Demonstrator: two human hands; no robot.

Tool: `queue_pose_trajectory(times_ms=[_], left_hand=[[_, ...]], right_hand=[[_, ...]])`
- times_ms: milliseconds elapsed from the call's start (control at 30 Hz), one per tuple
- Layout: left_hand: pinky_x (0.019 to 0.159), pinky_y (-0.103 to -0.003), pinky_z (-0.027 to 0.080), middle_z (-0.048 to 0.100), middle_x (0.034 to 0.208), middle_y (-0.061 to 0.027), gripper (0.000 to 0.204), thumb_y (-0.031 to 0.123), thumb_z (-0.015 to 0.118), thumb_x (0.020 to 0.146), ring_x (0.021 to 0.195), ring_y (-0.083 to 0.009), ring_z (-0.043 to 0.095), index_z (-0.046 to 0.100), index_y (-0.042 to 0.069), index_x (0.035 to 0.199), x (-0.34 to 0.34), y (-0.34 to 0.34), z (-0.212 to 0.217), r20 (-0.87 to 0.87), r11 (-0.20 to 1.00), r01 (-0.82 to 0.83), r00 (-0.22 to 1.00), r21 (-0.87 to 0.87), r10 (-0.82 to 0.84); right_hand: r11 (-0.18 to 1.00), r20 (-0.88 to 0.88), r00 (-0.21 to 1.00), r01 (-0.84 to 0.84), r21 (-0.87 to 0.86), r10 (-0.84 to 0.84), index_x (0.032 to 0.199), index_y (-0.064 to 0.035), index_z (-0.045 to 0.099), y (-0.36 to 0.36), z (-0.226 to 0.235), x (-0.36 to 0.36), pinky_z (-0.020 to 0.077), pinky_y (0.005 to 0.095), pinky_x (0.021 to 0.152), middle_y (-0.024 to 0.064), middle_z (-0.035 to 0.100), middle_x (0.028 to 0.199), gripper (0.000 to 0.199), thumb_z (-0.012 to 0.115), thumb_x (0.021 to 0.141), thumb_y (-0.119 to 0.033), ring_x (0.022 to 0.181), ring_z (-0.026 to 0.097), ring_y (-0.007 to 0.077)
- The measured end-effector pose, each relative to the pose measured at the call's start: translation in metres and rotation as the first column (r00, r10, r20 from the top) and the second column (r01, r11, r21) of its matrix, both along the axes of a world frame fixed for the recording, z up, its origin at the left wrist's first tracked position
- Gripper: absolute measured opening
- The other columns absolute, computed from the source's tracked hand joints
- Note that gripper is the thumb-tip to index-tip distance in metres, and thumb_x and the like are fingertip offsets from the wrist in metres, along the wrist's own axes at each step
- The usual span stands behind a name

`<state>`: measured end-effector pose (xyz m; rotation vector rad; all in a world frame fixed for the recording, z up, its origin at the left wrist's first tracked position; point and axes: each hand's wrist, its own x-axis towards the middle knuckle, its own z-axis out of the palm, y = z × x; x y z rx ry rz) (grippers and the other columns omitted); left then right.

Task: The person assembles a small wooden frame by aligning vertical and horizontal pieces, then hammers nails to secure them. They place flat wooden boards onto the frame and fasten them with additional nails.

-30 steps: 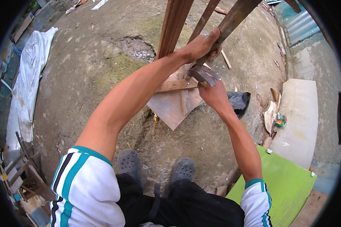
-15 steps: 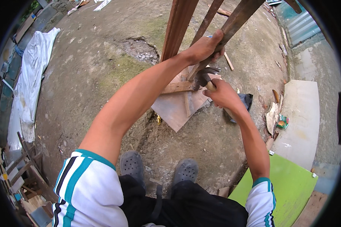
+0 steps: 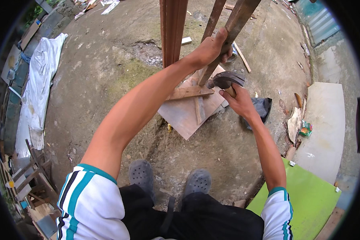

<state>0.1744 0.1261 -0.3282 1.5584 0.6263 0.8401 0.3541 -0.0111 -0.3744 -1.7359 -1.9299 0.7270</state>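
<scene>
Two hands: the left hand (image 3: 210,50) and right hand (image 3: 238,102). One hammer (image 3: 225,81). Three upright wooden posts (image 3: 173,32). Two grey clogs (image 3: 142,176). One white tarp (image 3: 38,88). One green board (image 3: 308,196).

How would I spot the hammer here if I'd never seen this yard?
Start at the flat square board on the bare ground ahead of the grey clogs. Just above its right corner, the right hand grips the hammer by its wooden handle. Its dark, curved metal head sets it apart from the straight brown timbers around it.
</scene>
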Motion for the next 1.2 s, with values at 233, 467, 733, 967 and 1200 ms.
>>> queue_pose_trajectory(times_ms=[233,467,733,967,1200], left_hand=[[0.072,-0.034,0.049,0.057,0.067,-0.0066,0.100,0.092,0.022,0.084,0.065,-0.0167,0.057,0.061,0.001,0.077,0.002,-0.004,0.003,0.029,0.999,-0.031,0.999,-0.034,0.032],[0.069,-0.033,0.048,0.056,0.065,-0.0061,0.098,0.092,0.024,0.085,0.064,-0.0167,0.056,0.060,0.001,0.075,0.002,0.003,0.001,0.037,0.999,0.007,0.999,-0.042,-0.005],[0.071,-0.033,0.047,0.054,0.066,-0.0053,0.098,0.090,0.015,0.087,0.065,-0.0162,0.054,0.059,0.003,0.077,0.003,-0.011,0.010,0.006,0.997,-0.040,0.999,-0.070,0.041],[0.071,-0.033,0.046,0.052,0.065,-0.0053,0.099,0.090,0.014,0.087,0.064,-0.0166,0.053,0.059,0.002,0.077,0.002,-0.010,0.008,-0.002,0.997,-0.052,0.999,-0.061,0.052],[0.068,-0.033,0.046,0.054,0.065,-0.0062,0.100,0.091,0.020,0.085,0.062,-0.0165,0.054,0.060,0.001,0.075,0.005,-0.006,0.002,0.024,0.996,-0.065,0.998,-0.065,0.066]], right_hand=[[0.907,-0.739,0.552,0.083,-0.413,-0.387,0.133,-0.0029,0.042,-0.043,-0.042,-0.020,0.0559,0.0303,0.056,0.0052,0.057,0.095,0.038,0.054,0.099,-0.014,0.071,0.064,0.0178],[0.812,-0.756,0.328,0.379,-0.445,-0.567,0.132,-0.0072,0.024,-0.050,-0.051,-0.079,0.0477,0.0311,0.038,0.0153,0.057,0.103,0.056,0.065,0.096,-0.011,0.054,0.057,0.0158],[0.807,-0.706,0.442,0.495,-0.322,-0.553,0.133,-0.0077,0.027,-0.053,-0.058,-0.094,0.0512,0.0347,0.053,0.0164,0.061,0.101,0.053,0.063,0.095,-0.011,0.060,0.062,0.0202],[0.855,-0.383,0.859,0.452,0.252,-0.341,0.150,-0.0047,0.027,-0.056,-0.078,-0.079,0.0541,0.0360,0.068,0.0201,0.062,0.115,0.068,0.062,0.091,-0.006,0.077,0.066,0.0231],[0.910,-0.321,0.898,0.371,0.185,-0.301,0.150,-0.0012,0.029,-0.056,-0.038,-0.093,0.0485,0.0464,0.093,0.0292,0.056,0.128,0.064,0.058,0.093,-0.004,0.108,0.061,0.0429]])
